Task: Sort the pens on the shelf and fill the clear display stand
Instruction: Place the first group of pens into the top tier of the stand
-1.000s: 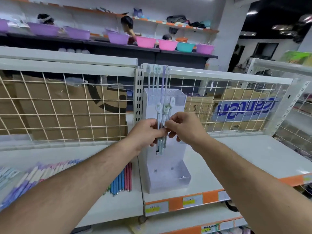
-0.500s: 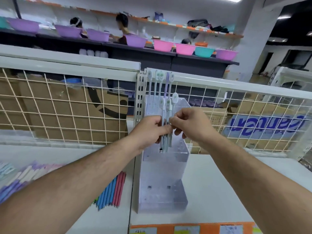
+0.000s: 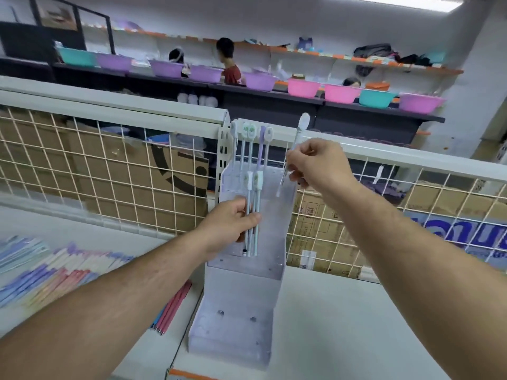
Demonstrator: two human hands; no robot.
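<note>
Fingers of the right hand [image 3: 318, 163] are pinched narrow around a single pale pen [image 3: 297, 138], held tilted with its flat decorated cap uppermost, just above and to the right of the top tier of the clear display stand [image 3: 233, 319]. Left hand [image 3: 229, 229] is curled closed around a small bundle of pens [image 3: 252, 215], upright, tips down, in front of the stand's middle tier.

That stand sits on the white shelf [image 3: 343, 311] against a wire mesh back panel [image 3: 109, 174]. Its top tier already carries a row of pens [image 3: 251, 144], caps up. To the left, many more pens in pink, blue and purple lie flat in loose rows on the shelf [image 3: 55, 270].

To seat the single pen well, it likely needs to be turned upright, tip aimed at a free hole to the right of the filled row, then lowered straight without knocking its neighbours. Blur hides the holes on the top tier, so exactly which one is free cannot be told.
</note>
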